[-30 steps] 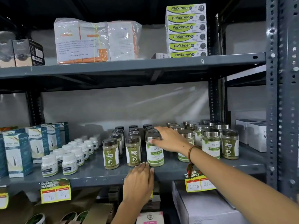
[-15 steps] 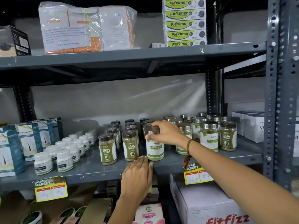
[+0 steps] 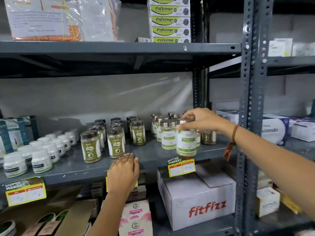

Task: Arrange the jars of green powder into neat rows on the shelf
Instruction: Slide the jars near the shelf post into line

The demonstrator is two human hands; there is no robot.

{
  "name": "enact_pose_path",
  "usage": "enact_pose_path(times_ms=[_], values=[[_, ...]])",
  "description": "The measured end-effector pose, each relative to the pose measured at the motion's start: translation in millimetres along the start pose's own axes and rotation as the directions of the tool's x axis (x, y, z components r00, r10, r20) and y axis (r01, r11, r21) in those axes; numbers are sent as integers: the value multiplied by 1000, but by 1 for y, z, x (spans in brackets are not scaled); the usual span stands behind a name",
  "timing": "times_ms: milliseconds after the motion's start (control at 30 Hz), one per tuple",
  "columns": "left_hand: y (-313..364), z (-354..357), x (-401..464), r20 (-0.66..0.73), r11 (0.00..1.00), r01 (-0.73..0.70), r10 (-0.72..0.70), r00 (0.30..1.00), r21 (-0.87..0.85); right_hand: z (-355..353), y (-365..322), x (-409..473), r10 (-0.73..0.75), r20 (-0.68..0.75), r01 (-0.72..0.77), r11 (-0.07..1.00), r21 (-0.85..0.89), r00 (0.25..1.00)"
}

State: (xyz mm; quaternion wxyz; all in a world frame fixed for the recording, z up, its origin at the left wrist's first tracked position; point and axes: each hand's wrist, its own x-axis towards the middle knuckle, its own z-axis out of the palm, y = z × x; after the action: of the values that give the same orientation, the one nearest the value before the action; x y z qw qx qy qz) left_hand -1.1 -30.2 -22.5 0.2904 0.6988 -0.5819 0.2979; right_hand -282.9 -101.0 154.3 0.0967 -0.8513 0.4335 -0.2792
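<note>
My right hand [image 3: 202, 120] grips the silver lid of a white-labelled jar of green powder [image 3: 186, 142], held at the front edge of the grey middle shelf [image 3: 153, 157]. Behind and left of it stand more silver-lidded jars [image 3: 168, 135] in a cluster. Further left, dark-lidded jars of green powder [image 3: 115, 142] stand in rows running back. My left hand [image 3: 123, 174] rests flat on the shelf's front edge, fingers together, just below those jars, holding nothing.
Small white bottles [image 3: 40, 160] and teal boxes [image 3: 15, 132] fill the shelf's left. A Fitfizz carton [image 3: 199, 200] sits below. A perforated steel upright [image 3: 250, 116] stands right of my arm. Fleximer boxes [image 3: 170, 19] are stacked on the upper shelf.
My right hand has carried the white-labelled jar to the right, from beside the dark-lidded jars to the front of the silver-lidded group. My left hand has stayed on the shelf edge.
</note>
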Motion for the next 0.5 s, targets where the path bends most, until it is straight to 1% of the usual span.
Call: enact_pose_path(times_ms=[167, 233, 333, 500], values=[[0, -1, 0, -10, 1000, -6, 6, 1000, -2, -38, 46, -7, 111, -41, -117, 977, -177, 993], [-1, -1, -1, -8, 1000, -5, 5, 1000, -3, -42, 62, -5, 129, -55, -139, 958, -251, 990], [-2, -1, -1, -12, 1000, -9, 9, 1000, 8, -41, 86, 0, 209, -101, -231, 911, -340, 973], [-2, -1, -2, 0, 1000, 6, -6, 1000, 10, -38, 114, 14, 275, -202, -335, 854, -398, 940]])
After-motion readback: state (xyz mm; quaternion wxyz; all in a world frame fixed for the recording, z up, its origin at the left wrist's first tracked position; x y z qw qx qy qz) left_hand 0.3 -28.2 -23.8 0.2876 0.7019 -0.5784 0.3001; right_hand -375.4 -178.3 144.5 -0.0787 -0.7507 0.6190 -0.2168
